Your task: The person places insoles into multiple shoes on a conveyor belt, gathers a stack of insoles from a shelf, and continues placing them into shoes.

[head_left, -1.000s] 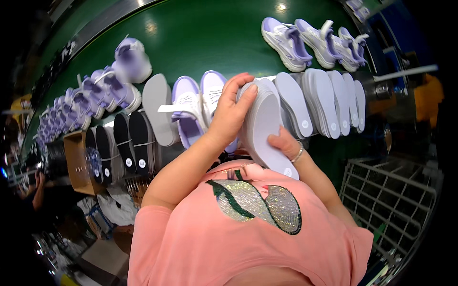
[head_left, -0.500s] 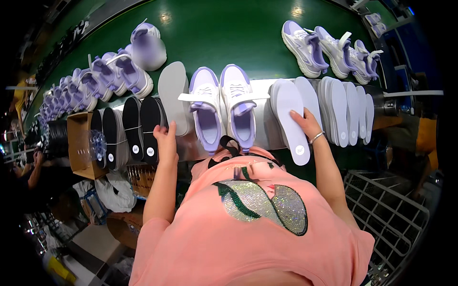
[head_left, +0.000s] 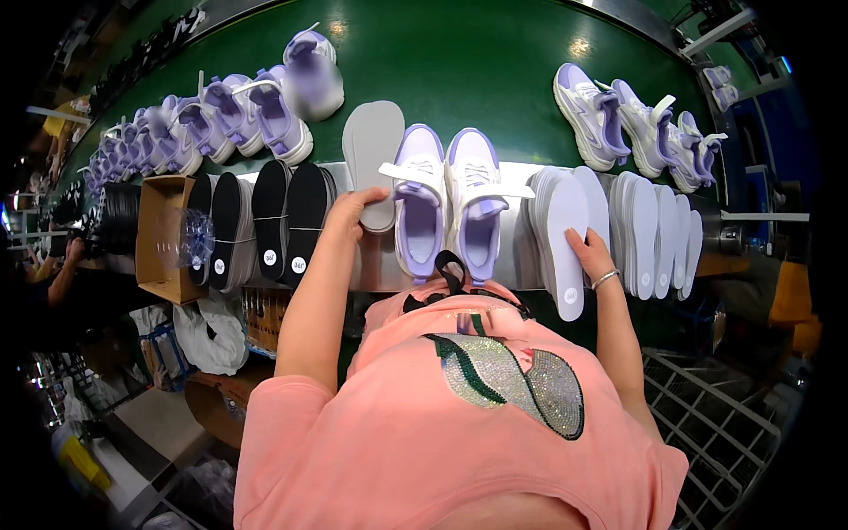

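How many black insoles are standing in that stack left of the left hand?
4 black insoles show, upright in a row between the cardboard box and the left hand: at the box, then two in the middle, then one beside the hand. More may hide behind them.
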`<move>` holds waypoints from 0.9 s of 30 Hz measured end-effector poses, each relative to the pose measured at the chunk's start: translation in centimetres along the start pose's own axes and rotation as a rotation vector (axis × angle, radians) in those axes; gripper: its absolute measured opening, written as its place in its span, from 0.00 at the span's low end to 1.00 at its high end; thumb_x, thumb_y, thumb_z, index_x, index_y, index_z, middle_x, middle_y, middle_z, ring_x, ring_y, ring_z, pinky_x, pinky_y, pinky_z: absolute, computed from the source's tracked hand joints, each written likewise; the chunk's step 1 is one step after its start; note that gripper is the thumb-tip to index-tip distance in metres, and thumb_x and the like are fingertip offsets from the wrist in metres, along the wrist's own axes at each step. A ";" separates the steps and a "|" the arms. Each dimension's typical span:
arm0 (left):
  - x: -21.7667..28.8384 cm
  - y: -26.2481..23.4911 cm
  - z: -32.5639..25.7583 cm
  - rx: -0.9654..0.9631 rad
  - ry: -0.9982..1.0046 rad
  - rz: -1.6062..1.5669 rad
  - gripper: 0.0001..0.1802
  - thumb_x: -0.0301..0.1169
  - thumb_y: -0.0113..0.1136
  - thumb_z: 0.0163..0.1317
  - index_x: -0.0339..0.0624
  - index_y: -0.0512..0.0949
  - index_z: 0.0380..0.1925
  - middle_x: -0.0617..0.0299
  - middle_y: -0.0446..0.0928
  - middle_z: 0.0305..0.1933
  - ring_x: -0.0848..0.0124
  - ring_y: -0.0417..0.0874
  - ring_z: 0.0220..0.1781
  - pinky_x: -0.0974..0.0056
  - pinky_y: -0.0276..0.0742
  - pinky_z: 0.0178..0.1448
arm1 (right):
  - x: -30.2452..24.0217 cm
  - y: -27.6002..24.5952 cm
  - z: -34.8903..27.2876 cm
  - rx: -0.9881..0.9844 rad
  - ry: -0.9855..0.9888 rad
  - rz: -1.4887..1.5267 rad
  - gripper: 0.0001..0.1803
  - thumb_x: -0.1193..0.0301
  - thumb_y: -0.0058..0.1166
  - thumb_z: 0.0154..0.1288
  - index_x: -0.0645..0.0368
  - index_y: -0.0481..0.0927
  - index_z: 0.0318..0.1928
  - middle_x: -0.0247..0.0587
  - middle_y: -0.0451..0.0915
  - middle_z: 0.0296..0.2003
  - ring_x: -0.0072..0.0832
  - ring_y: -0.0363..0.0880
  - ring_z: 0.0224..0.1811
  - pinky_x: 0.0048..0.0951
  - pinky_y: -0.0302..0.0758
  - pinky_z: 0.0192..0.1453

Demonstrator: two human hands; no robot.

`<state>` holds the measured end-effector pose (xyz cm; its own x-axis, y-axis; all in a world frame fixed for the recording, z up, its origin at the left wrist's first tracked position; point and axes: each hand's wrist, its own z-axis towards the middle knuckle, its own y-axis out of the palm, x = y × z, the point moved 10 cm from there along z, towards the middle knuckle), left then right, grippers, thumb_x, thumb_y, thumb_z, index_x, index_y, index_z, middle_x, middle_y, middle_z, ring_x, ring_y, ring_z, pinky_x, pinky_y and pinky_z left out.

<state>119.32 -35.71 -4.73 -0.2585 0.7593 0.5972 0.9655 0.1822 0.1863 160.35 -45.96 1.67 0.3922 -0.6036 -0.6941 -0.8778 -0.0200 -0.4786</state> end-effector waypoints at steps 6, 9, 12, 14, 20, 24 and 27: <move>6.1 1.5 -5.8 0.065 0.444 0.090 0.38 0.23 0.66 0.34 0.28 0.60 0.48 0.51 0.69 0.45 0.64 0.73 0.44 0.65 0.71 0.46 | -2.8 -3.8 -2.0 0.371 -0.310 -0.378 0.28 0.57 0.53 0.53 0.70 0.69 0.45 0.45 0.75 0.38 0.28 0.73 0.37 0.26 0.69 0.42; 11.7 2.0 -13.6 0.064 0.789 0.030 0.33 0.21 0.61 0.41 0.32 0.60 0.51 0.55 0.68 0.45 0.65 0.72 0.45 0.64 0.70 0.49 | -9.6 -5.1 -6.2 0.393 -0.431 -0.117 0.22 0.64 0.52 0.55 0.67 0.70 0.45 0.42 0.75 0.38 0.26 0.73 0.39 0.25 0.68 0.44; 11.4 7.6 -15.9 -0.595 0.543 -0.477 0.31 0.36 0.53 0.50 0.34 0.59 0.53 0.50 0.68 0.47 0.58 0.73 0.46 0.52 0.68 0.50 | -15.5 -0.2 -6.3 -0.214 -0.525 0.564 0.19 0.64 0.41 0.63 0.65 0.68 0.49 0.42 0.74 0.42 0.27 0.72 0.45 0.27 0.67 0.50; 8.6 14.4 -17.0 -0.975 0.151 -0.713 0.33 0.46 0.49 0.52 0.36 0.59 0.54 0.50 0.69 0.46 0.57 0.73 0.45 0.49 0.69 0.45 | -19.1 3.9 -6.8 -0.545 -0.632 0.843 0.34 0.52 0.44 0.59 0.64 0.58 0.57 0.45 0.68 0.50 0.30 0.67 0.53 0.32 0.62 0.57; -3.1 24.7 -17.1 -1.165 -0.233 -0.415 0.33 0.52 0.46 0.55 0.40 0.60 0.54 0.52 0.69 0.49 0.60 0.72 0.48 0.55 0.68 0.49 | -17.3 5.0 -5.2 -0.720 -0.436 1.419 0.42 0.47 0.47 0.52 0.61 0.53 0.60 0.55 0.56 0.57 0.46 0.62 0.55 0.50 0.60 0.57; -7.2 28.5 -15.0 -1.002 -0.236 0.229 0.39 0.55 0.51 0.51 0.31 0.62 0.51 0.51 0.66 0.51 0.62 0.65 0.55 0.60 0.62 0.57 | -11.4 -4.9 -4.7 -0.318 -0.417 1.409 0.42 0.49 0.52 0.49 0.63 0.55 0.59 0.55 0.62 0.54 0.45 0.65 0.54 0.48 0.65 0.55; -7.9 27.3 -9.7 -0.440 0.355 0.810 0.47 0.47 0.60 0.45 0.32 0.48 0.58 0.45 0.58 0.55 0.58 0.63 0.55 0.59 0.61 0.57 | -7.8 -10.4 -3.9 -0.142 -0.405 0.905 0.39 0.57 0.58 0.47 0.64 0.59 0.56 0.49 0.69 0.47 0.35 0.71 0.46 0.36 0.69 0.50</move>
<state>147.43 -42.77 3.25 0.4111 0.3069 0.8584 0.7753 -0.6130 -0.1522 165.38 -44.15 14.12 -0.3992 -0.1217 -0.9088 -0.9064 0.2017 0.3711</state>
